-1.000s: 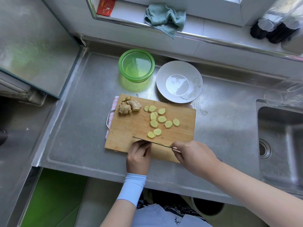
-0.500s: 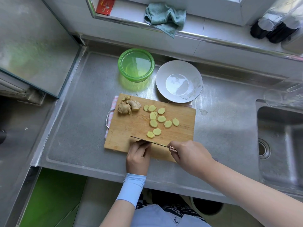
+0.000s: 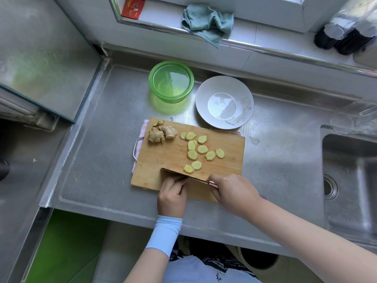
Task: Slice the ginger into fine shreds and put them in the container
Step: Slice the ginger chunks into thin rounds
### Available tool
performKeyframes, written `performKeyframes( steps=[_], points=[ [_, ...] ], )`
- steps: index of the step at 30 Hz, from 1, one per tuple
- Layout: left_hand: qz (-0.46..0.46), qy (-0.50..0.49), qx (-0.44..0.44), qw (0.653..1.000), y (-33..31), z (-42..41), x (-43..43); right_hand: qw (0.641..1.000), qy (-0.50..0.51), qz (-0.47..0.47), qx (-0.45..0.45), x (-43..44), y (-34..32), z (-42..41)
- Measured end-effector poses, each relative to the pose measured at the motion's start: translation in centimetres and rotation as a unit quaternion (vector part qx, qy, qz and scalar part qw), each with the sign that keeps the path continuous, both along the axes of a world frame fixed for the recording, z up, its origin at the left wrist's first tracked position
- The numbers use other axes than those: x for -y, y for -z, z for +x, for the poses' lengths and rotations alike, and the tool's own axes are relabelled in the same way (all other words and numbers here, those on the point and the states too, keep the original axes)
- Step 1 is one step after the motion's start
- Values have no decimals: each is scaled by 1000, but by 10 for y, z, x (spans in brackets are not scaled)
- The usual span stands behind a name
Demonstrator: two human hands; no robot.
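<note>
A wooden cutting board (image 3: pixel 163 158) lies on the steel counter. A knobby ginger root (image 3: pixel 161 132) sits at its far left corner, and several pale ginger slices (image 3: pixel 202 149) are scattered across its middle. My right hand (image 3: pixel 234 193) grips the handle of a cleaver (image 3: pixel 179 174), whose blade rests on edge near the board's front. My left hand (image 3: pixel 173 194) has its fingers curled against the near side of the blade; what lies under them is hidden. An empty green container (image 3: pixel 171 81) stands beyond the board.
A white bowl (image 3: pixel 224 103) sits right of the green container, touching the board's far edge. A sink (image 3: pixel 350 180) opens at the right. A teal cloth (image 3: pixel 208 19) hangs off the windowsill. Dark bottles (image 3: pixel 342 35) stand at the far right.
The cleaver has tilted so more of its flat side shows, and both hands have shifted slightly with it. The slices and root have not moved.
</note>
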State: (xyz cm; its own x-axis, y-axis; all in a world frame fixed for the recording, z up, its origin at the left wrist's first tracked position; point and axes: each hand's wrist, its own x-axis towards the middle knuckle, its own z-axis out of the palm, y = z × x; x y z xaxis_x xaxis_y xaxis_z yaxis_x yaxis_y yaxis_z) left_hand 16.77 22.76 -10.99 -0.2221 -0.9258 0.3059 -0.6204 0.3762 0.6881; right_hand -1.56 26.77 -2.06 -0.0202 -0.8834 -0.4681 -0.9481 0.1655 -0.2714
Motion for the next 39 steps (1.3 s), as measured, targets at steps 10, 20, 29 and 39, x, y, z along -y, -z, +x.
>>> performKeyframes(
  steps=[10, 20, 29, 39],
  points=[
    [68, 20, -24, 997, -15, 4, 13, 993, 94, 29, 59, 8, -15, -9],
    [180, 78, 37, 980, -28, 6, 46, 969, 206, -13, 137, 15, -18, -20],
    [194, 107, 85, 971, -37, 17, 60, 964, 236, -44, 116, 15, -15, -10],
    [327, 102, 77, 936, -55, 46, 131, 976, 190, -104, -22, 13, -13, 5]
  ],
)
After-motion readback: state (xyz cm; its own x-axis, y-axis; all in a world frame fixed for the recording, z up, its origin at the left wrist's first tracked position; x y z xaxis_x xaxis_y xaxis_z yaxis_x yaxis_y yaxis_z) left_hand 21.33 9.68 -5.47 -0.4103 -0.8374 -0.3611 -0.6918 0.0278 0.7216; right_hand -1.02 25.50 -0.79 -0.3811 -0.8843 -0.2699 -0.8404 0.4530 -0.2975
